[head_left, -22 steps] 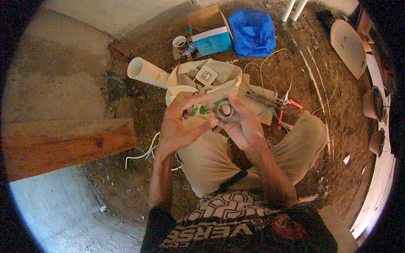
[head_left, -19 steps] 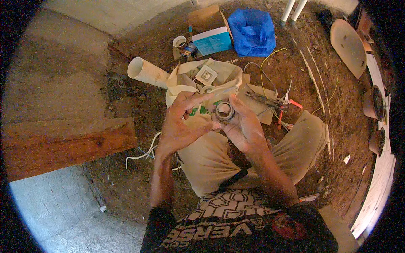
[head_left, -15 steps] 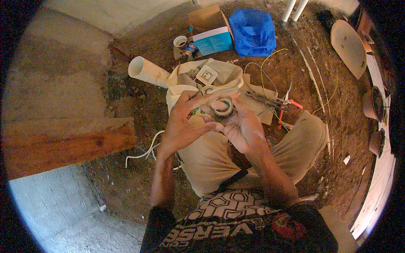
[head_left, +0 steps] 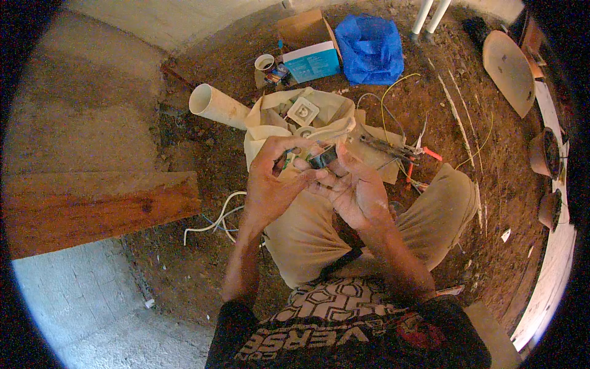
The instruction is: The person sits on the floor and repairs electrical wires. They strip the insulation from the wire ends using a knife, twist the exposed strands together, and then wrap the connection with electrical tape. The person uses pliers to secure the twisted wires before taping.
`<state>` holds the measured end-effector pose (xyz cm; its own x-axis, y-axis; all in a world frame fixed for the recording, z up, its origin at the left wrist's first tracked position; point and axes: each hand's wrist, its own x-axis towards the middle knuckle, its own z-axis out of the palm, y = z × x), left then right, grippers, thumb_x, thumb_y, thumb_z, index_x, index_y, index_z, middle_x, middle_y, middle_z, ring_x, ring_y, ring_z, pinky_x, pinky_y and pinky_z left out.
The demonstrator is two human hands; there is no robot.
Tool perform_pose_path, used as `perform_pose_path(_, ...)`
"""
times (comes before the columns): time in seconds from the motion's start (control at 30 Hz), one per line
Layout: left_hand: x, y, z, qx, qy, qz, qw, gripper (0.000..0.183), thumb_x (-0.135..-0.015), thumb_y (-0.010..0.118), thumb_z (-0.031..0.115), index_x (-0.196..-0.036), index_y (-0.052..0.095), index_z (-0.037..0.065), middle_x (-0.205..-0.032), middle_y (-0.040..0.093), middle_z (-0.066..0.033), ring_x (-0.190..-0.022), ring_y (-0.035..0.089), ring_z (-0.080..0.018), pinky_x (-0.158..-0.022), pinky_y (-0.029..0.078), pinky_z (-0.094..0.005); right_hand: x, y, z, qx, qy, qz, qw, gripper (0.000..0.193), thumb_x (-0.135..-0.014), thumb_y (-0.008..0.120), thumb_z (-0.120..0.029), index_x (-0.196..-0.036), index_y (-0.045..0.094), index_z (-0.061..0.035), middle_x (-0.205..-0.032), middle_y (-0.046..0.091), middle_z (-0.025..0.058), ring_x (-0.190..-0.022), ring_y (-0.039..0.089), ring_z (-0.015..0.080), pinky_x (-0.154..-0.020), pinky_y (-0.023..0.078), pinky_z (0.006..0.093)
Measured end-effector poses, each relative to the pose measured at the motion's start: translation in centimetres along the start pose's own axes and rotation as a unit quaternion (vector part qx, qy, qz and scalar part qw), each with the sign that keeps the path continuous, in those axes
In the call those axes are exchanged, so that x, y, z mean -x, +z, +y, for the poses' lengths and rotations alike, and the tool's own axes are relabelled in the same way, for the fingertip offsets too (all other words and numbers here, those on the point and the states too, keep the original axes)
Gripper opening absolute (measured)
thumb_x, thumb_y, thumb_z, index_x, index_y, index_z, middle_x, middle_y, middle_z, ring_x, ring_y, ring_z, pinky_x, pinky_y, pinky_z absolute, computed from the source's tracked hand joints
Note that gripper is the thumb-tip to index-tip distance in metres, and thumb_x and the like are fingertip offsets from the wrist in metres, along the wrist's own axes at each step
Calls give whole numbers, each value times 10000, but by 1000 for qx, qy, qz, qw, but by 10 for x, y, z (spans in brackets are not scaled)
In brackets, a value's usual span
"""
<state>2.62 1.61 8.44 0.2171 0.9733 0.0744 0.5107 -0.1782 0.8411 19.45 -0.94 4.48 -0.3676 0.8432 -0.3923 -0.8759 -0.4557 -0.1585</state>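
Both my hands meet above my lap, in front of the cream bag. In my right hand (head_left: 355, 187) the fingers and thumb close around a roll of black tape (head_left: 322, 158), its dark outer face now turned up. My left hand (head_left: 275, 179) curls in from the other side, fingertips touching the tape roll. A small green and yellow thing (head_left: 289, 160) shows between its thumb and fingers; its kind is too small to tell. An open cream bag (head_left: 270, 111) just beyond holds a square white fitting (head_left: 303, 111).
Pliers (head_left: 384, 145) with red-handled tools (head_left: 430, 154) lie on cardboard to the right. Behind stand a blue-and-white box (head_left: 311, 61), a blue plastic bag (head_left: 370, 52) and a cup (head_left: 265, 63). A white pipe (head_left: 215, 104), loose cable (head_left: 212, 227) and wooden beam (head_left: 104, 212) are on the left.
The tape roll has turned in my fingers: its round opening faced up before, and its black outer side shows now. My hands have stayed close together over my lap.
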Motion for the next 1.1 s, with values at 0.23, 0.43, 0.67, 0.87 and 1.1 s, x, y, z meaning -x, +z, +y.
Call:
perform_pose_path(0.23, 2, -2, 6, -6, 16, 28, 999, 362, -748, 803, 32, -1088, 733, 133, -971, 598, 18, -744, 461, -61, -609, 379, -222, -3, -13, 5, 10, -56, -40, 998, 263, -947, 652, -163, -1187, 587, -77, -1137, 666, 63, -1048, 653, 253, -951, 526, 427)
perform_pose_path(0.43, 4, 2, -2, 4, -3, 72, 997, 291, -790, 812, 103, -1072, 750, 129, -991, 638, 12, -700, 457, -40, -563, 344, -203, 0, -4, 19, -2, -122, -13, 992, 383, -938, 644, -63, -1285, 493, -3, -1190, 638, 108, -1089, 641, 228, -1007, 518, 383)
perform_pose_path(0.67, 5, 9, -6, -87, 126, 118, 981, 172, -877, 728, 107, -1033, 692, 44, -1001, 625, -124, -881, 629, -242, -750, 492, -360, -3, -3, 29, 10, -158, 12, 987, 377, -951, 634, -86, -1293, 494, -10, -1204, 629, 95, -1128, 614, 202, -1011, 498, 350)
perform_pose_path(0.87, 6, 13, -6, -178, 110, 50, 976, 222, -923, 573, 21, -1136, 516, -5, -1107, 537, -200, -1037, 539, -394, -873, 447, -474, -2, -12, 19, 65, -111, 15, 992, 299, -989, 593, -237, -1251, 553, -98, -1148, 638, 18, -1018, 607, 114, -840, 496, 287)
perform_pose_path(1.1, 7, 16, 0, -164, 117, 79, 976, 244, -788, 502, -117, -993, 466, 11, -983, 485, -165, -928, 494, -366, -818, 426, -460, -5, -6, 16, 112, -73, 36, 990, 272, -986, 604, -281, -1192, 609, -103, -1059, 655, -12, -928, 594, 85, -729, 472, 261)
